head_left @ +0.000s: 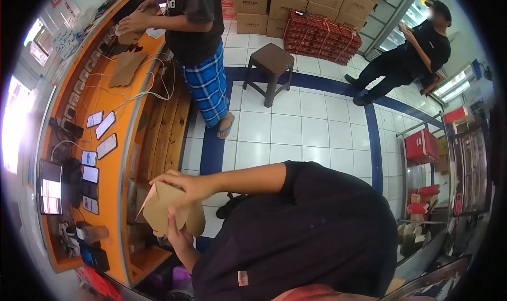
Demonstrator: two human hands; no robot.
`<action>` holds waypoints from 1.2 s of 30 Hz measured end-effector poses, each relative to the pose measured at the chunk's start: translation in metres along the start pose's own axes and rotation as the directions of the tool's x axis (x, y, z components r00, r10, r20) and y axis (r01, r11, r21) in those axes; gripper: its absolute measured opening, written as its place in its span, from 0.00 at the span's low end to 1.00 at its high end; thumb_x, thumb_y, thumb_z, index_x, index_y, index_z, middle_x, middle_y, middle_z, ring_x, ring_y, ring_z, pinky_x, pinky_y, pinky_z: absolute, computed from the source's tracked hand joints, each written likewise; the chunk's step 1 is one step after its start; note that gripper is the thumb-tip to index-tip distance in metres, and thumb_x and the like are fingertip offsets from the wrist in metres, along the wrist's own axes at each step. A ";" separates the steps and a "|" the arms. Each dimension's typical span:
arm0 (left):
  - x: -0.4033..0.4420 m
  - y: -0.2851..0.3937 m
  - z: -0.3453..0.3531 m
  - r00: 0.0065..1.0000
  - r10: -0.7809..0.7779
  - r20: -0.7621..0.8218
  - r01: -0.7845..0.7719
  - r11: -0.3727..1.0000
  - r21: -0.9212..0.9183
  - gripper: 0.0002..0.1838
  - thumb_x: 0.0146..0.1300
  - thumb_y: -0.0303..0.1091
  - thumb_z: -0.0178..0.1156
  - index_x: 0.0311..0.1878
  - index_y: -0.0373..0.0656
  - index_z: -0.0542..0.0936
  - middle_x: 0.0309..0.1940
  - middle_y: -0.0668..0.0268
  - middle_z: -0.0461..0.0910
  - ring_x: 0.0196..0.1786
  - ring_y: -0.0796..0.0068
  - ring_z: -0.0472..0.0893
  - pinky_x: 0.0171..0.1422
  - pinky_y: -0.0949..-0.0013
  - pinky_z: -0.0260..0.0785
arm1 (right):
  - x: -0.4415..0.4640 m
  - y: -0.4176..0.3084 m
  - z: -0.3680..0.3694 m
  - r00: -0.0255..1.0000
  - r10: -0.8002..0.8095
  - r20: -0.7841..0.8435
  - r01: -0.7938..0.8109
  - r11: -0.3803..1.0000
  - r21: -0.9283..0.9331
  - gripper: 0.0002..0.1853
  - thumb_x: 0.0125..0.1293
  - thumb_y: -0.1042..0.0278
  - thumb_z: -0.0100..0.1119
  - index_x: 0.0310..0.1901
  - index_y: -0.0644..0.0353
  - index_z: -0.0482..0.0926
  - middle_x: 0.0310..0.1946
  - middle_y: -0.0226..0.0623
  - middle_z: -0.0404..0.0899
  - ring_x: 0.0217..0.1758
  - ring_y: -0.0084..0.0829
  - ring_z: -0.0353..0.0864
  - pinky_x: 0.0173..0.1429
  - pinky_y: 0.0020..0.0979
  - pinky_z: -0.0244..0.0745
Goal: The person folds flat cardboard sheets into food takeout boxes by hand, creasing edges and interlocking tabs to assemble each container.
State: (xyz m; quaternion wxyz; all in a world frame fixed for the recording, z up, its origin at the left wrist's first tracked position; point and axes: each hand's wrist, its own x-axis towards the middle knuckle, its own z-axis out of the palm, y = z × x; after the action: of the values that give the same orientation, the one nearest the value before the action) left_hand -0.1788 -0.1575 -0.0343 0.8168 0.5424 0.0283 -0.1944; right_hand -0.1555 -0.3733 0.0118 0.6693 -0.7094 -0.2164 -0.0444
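Orange counter [115, 182]: running along the left.
Co-worker [195, 44]: standing at its far end, holding a brown paperboard piece [128, 37].
Brown plastic stool [271, 57]: standing on white floor tiles [311, 125].
Kraft paperboard box [161, 211]: held between both hands, by the counter's front edge.
Right hand [187, 186]: gripping the box's right side.
Left hand [180, 239]: gripping the left side.
Smartphones [107, 146]: lying along the counter.

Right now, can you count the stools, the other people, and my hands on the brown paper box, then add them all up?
Stool: 1
Other people: 2
Your hands on the brown paper box: 2
Total: 5
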 end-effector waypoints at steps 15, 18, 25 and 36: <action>-0.095 -0.028 0.114 0.826 0.119 0.551 0.163 0.885 -0.436 0.39 0.65 0.47 0.55 0.74 0.40 0.57 0.68 0.51 0.66 0.70 0.55 0.69 0.71 0.53 0.65 | -0.161 -0.079 -0.091 0.932 -0.255 0.258 0.149 0.918 0.367 0.18 0.62 0.61 0.59 0.19 0.61 0.68 0.41 0.48 0.84 0.66 0.51 0.75 0.77 0.53 0.50; -0.112 -0.015 0.135 0.949 -0.006 0.314 0.046 0.992 -0.121 0.38 0.59 0.24 0.62 0.73 0.40 0.61 0.64 0.56 0.70 0.68 0.65 0.70 0.71 0.63 0.63 | -0.158 -0.086 -0.084 0.943 -0.235 0.236 0.209 0.969 0.132 0.10 0.58 0.66 0.64 0.28 0.62 0.74 0.43 0.44 0.81 0.55 0.46 0.80 0.69 0.45 0.63; -0.138 -0.008 0.157 0.969 0.193 0.152 -0.243 0.834 0.496 0.23 0.64 0.28 0.63 0.61 0.38 0.71 0.51 0.60 0.79 0.54 0.69 0.78 0.58 0.65 0.70 | -0.116 -0.092 -0.051 0.927 -0.365 0.092 0.368 0.826 -0.427 0.28 0.52 0.70 0.75 0.57 0.63 0.79 0.51 0.41 0.77 0.50 0.39 0.78 0.54 0.35 0.74; -0.123 0.053 0.106 0.855 0.499 0.140 -0.302 0.260 0.917 0.09 0.55 0.29 0.68 0.35 0.35 0.81 0.28 0.58 0.80 0.29 0.61 0.81 0.36 0.63 0.73 | -0.046 -0.056 -0.007 0.824 -0.362 0.436 0.488 0.845 -0.221 0.23 0.55 0.70 0.71 0.55 0.57 0.82 0.45 0.38 0.81 0.45 0.37 0.77 0.50 0.36 0.75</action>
State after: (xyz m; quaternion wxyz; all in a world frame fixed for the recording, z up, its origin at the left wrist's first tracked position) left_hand -0.2909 -0.1994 0.0873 0.3911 0.9039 -0.1498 0.0869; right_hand -0.2159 -0.3912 0.0481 0.4619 -0.7367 -0.4853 -0.0916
